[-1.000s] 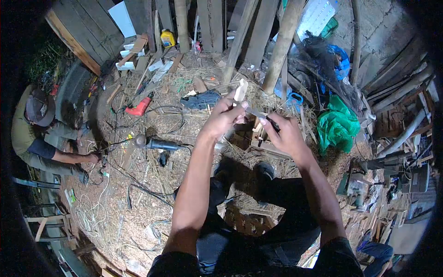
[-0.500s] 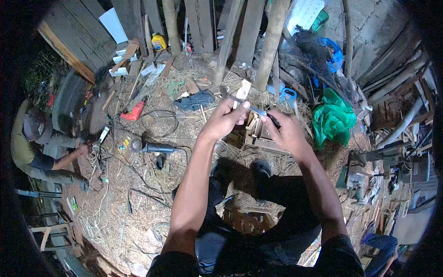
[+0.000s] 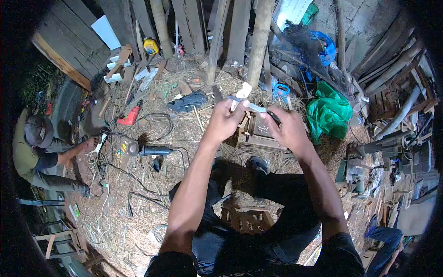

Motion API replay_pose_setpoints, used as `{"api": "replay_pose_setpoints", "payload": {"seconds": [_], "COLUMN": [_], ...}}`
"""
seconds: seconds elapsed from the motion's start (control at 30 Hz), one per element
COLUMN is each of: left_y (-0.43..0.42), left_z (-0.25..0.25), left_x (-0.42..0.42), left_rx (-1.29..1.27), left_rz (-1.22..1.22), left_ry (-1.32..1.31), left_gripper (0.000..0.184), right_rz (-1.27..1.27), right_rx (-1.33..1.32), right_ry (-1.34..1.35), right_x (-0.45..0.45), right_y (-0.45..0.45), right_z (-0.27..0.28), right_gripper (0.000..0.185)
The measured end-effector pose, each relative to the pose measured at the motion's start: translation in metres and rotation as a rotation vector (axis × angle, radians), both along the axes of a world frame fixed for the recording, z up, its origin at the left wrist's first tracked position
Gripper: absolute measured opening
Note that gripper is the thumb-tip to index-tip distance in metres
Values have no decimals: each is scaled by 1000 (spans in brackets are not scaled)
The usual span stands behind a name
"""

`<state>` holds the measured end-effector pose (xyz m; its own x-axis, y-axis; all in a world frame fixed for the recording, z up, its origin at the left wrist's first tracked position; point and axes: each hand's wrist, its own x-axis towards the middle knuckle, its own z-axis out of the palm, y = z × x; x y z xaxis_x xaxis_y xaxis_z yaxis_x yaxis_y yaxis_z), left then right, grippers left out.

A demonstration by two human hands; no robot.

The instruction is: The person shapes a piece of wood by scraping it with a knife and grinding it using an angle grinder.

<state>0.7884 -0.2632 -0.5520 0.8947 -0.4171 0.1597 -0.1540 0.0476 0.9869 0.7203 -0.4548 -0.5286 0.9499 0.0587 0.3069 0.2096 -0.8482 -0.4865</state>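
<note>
My left hand (image 3: 224, 121) is closed around a pale piece of wood (image 3: 243, 91), whose upper end sticks out above the fingers. My right hand (image 3: 287, 126) grips the dark handle of a knife (image 3: 256, 108). The grey blade points left and reaches across to the pale wood by my left fingertips. Below and between the hands, a wooden box-like piece (image 3: 261, 132) rests on the ground, partly hidden by my right hand.
A co-worker (image 3: 39, 134) crouches at the left among cables. A red drill (image 3: 129, 115) and an angle grinder (image 3: 154, 151) lie on the straw-strewn ground. A green plastic sheet (image 3: 328, 111) is at the right. Wooden posts (image 3: 260, 46) stand ahead.
The view has shifted, so the surroundings sit further left. Both hands keep their holds, and the blade lies at a slightly different angle. The co-worker's arm has moved.
</note>
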Motion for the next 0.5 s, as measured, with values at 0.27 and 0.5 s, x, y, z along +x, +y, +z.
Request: {"api": "replay_pose_setpoints", "payload": {"seconds": [0.27, 0.5], "left_y": [-27, -16], "left_z": [-9, 2], "left_x": [-2, 6], "left_rx": [106, -387], "left_rz": [188, -109], "left_ry": [-53, 569], "left_gripper": [29, 24], "right_rz": [-83, -97], "right_rx": [89, 199], "right_ry": [106, 60], "right_x": [-2, 13], "right_y": [-4, -23], "right_z": [7, -23], "right_gripper": [29, 39]}}
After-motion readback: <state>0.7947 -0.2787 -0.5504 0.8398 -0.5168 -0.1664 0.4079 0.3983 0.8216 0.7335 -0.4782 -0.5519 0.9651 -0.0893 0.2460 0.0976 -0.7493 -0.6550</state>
